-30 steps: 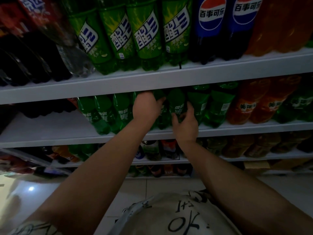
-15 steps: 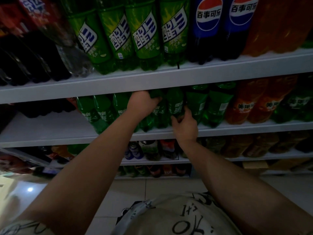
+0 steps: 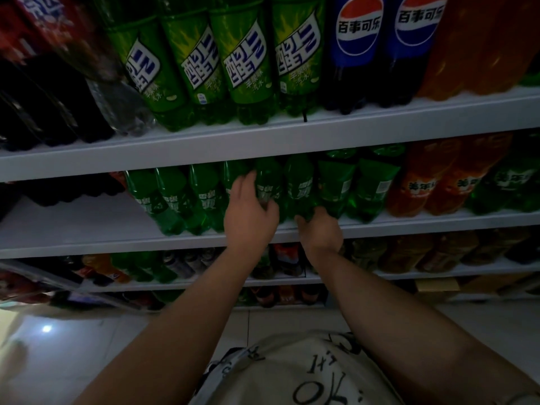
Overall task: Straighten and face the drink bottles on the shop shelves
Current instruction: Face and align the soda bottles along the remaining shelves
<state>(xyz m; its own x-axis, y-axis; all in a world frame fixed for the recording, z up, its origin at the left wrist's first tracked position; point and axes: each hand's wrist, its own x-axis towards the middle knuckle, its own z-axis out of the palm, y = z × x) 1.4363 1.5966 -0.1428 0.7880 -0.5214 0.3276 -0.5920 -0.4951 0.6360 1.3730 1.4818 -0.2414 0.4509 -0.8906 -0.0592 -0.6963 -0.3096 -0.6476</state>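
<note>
A row of dark green soda bottles (image 3: 181, 197) stands on the middle shelf (image 3: 87, 229), several of them leaning left. My left hand (image 3: 249, 213) lies against the front of one green bottle (image 3: 267, 185) in the middle of the row, fingers curled round its lower part. Just to the right, my right hand (image 3: 320, 229) grips the base of the neighbouring green bottle (image 3: 301, 185) at the shelf's front edge. Its fingertips are hidden behind the bottle's bottom.
Large light-green bottles (image 3: 248, 62), two blue cola bottles (image 3: 355, 48) and orange ones fill the top shelf (image 3: 292, 135). Orange bottles (image 3: 418, 185) stand right of the green row. The middle shelf's left part is bare white. Lower shelves hold small bottles and cans (image 3: 187, 261).
My left hand has dropped from the bottle tops to the lower body of a green bottle and shifted right. My right hand has slid down to the bottle's base. The leaning bottle stands straighter.
</note>
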